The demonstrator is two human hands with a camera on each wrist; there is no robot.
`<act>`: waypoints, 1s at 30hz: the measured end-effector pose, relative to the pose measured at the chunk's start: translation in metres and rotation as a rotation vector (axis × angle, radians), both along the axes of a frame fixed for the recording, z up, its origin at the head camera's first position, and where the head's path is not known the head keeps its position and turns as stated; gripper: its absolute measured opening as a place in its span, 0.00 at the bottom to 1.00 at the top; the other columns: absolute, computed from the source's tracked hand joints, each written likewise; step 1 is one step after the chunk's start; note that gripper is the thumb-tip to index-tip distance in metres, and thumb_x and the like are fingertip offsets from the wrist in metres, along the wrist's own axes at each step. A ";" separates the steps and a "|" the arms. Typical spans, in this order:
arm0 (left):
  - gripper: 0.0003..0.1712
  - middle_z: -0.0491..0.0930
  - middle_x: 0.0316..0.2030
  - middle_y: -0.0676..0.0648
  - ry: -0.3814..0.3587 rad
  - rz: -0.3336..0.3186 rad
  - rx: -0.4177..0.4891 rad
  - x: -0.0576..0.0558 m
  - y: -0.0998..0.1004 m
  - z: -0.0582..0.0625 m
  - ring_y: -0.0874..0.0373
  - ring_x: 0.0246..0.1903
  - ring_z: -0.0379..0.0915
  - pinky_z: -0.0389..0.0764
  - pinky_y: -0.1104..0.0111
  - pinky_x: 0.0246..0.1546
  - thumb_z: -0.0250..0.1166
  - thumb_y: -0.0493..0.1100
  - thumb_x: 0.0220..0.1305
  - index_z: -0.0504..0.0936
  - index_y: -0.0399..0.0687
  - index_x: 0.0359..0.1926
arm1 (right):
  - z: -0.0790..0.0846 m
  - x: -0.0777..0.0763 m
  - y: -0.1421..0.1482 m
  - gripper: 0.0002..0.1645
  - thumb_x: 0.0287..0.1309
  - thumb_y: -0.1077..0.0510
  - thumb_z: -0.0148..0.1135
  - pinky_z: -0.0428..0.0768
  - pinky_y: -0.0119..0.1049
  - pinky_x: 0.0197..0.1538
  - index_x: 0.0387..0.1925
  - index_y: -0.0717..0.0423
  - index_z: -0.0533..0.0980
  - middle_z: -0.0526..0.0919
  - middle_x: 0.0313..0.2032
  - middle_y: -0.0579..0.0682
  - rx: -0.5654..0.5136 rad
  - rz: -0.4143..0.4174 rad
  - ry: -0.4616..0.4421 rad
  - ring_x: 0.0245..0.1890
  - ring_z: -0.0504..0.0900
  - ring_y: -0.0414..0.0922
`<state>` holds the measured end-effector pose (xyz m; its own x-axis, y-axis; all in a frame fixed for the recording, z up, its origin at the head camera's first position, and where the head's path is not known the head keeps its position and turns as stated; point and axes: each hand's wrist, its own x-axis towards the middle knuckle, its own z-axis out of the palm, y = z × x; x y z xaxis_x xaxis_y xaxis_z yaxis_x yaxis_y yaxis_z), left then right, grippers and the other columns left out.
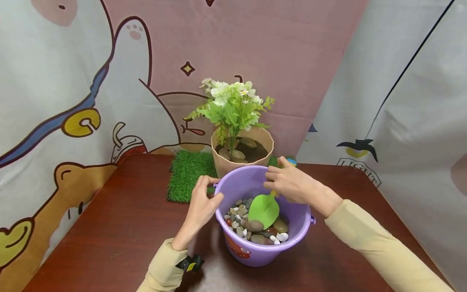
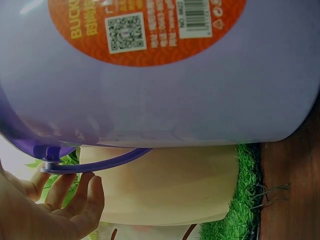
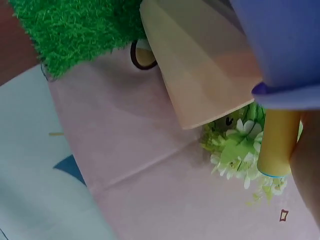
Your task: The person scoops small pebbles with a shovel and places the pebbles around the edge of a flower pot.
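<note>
A purple bucket [image 1: 268, 258] stands on the table with pebbles [image 1: 238, 217] in its bottom. With its thumb over the rim and its fingers outside, my left hand [image 1: 200, 207] grips the bucket's left side; in the left wrist view its fingers lie by the bucket's purple handle [image 2: 110, 162]. My right hand [image 1: 293, 183] holds a toy shovel by its yellow handle [image 3: 280, 142], above the far right rim. The shovel's green blade [image 1: 263, 211] points down into the bucket and rests against the stones, its tip hidden behind a grey one.
Behind the bucket stands a beige flowerpot [image 1: 231, 167] holding dark soil, large stones and a white-flowered plant [image 1: 231, 105]. It sits on a green artificial turf mat [image 1: 189, 174]. A printed cloth [image 1: 273, 52] hangs behind the brown table [image 1: 120, 227].
</note>
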<state>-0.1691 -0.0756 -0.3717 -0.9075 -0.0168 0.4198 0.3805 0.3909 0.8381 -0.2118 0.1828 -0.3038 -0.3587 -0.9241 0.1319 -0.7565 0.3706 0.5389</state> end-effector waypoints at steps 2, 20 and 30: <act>0.19 0.74 0.39 0.41 -0.002 -0.002 0.001 0.000 0.000 0.000 0.51 0.42 0.73 0.80 0.69 0.36 0.59 0.34 0.44 0.78 0.37 0.42 | -0.002 0.001 -0.001 0.19 0.31 0.51 0.77 0.62 0.46 0.44 0.26 0.45 0.74 0.75 0.27 0.43 -0.004 0.002 -0.015 0.36 0.71 0.44; 0.19 0.74 0.39 0.41 -0.018 -0.001 0.000 0.001 0.000 0.000 0.51 0.42 0.73 0.77 0.73 0.36 0.60 0.33 0.44 0.78 0.37 0.42 | -0.005 -0.004 -0.004 0.17 0.29 0.55 0.74 0.62 0.42 0.43 0.23 0.45 0.72 0.74 0.24 0.42 -0.035 0.043 -0.071 0.31 0.69 0.43; 0.18 0.73 0.38 0.41 -0.017 -0.004 0.004 0.000 0.000 -0.001 0.51 0.42 0.73 0.79 0.71 0.35 0.59 0.34 0.44 0.78 0.37 0.42 | -0.004 -0.005 -0.002 0.17 0.31 0.56 0.72 0.63 0.40 0.44 0.24 0.44 0.72 0.74 0.25 0.42 -0.031 0.060 -0.079 0.32 0.70 0.43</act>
